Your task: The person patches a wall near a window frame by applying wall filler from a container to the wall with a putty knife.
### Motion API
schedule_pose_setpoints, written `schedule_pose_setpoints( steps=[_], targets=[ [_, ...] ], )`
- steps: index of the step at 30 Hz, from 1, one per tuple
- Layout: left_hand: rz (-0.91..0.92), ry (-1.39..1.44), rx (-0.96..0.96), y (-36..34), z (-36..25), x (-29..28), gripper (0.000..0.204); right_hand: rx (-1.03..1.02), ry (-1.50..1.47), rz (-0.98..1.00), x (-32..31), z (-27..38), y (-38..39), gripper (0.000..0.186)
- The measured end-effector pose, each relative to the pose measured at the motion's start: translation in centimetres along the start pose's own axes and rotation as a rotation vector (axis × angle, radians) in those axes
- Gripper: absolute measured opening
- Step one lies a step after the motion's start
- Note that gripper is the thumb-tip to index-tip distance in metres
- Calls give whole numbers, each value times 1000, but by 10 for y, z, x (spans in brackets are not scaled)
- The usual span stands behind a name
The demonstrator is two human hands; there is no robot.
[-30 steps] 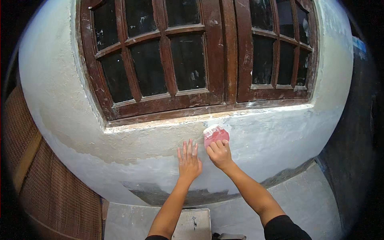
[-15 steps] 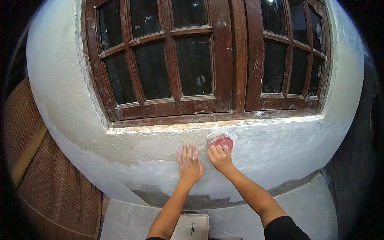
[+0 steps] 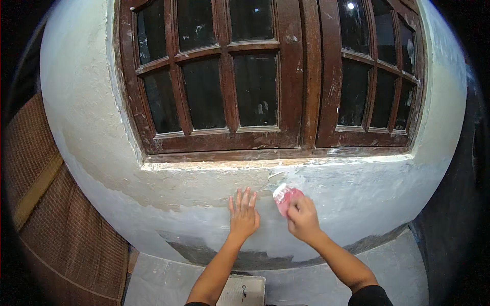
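My right hand (image 3: pixel 305 220) grips a pink-red plastic putty scraper (image 3: pixel 284 199) with white putty smeared along its edge. The scraper is at the wall (image 3: pixel 352 183) just below the window ledge; whether it touches the surface I cannot tell. A raised streak of wet putty (image 3: pixel 276 175) shows above it. To its left, my left hand (image 3: pixel 244 217) rests on the wall with fingers spread upward, holding nothing. Around the left hand the wall is beige and rough, while whiter coating covers the part to the right.
Above is a brown wooden window (image 3: pixel 212 92) with dark panes and white smears on its frame. A woven brown panel (image 3: pixel 66 224) stands at left. Below the wall lie a grey ledge (image 3: pixel 158 280) and a pale, stained rectangular board or tray (image 3: pixel 255 288) between my forearms.
My right hand and the scraper have moved right and down, away from the ledge, leaving a putty streak there. My left hand stays in place. The view has shifted slightly.
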State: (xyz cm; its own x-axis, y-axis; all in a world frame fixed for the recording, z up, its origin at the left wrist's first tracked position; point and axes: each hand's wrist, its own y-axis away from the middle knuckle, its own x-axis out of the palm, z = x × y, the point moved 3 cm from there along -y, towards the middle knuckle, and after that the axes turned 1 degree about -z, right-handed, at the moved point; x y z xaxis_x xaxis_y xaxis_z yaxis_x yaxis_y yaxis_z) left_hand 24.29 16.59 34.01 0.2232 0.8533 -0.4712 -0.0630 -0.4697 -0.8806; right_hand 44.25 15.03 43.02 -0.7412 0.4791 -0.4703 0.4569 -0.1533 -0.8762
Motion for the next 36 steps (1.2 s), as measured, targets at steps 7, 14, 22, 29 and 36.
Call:
schedule_pose_setpoints(
  steps=[7, 14, 22, 29, 36],
  targets=[
    [26, 20, 32, -12, -12, -4, 76, 466, -412, 34, -33, -42, -67, 18],
    [11, 14, 26, -12, -14, -12, 77, 163, -260, 111, -10, -48, -98, 28],
    [16, -9, 4, -6, -11, -17, 77, 65, -153, -36, -6, -51, -117, 31],
    [66, -18, 8, -9, -15, -9, 77, -14, -74, 127, 9, -48, -101, 31],
    [52, 14, 11, -7, -13, -6, 78, 64, -107, -21, -8, -45, -107, 32]
  ],
)
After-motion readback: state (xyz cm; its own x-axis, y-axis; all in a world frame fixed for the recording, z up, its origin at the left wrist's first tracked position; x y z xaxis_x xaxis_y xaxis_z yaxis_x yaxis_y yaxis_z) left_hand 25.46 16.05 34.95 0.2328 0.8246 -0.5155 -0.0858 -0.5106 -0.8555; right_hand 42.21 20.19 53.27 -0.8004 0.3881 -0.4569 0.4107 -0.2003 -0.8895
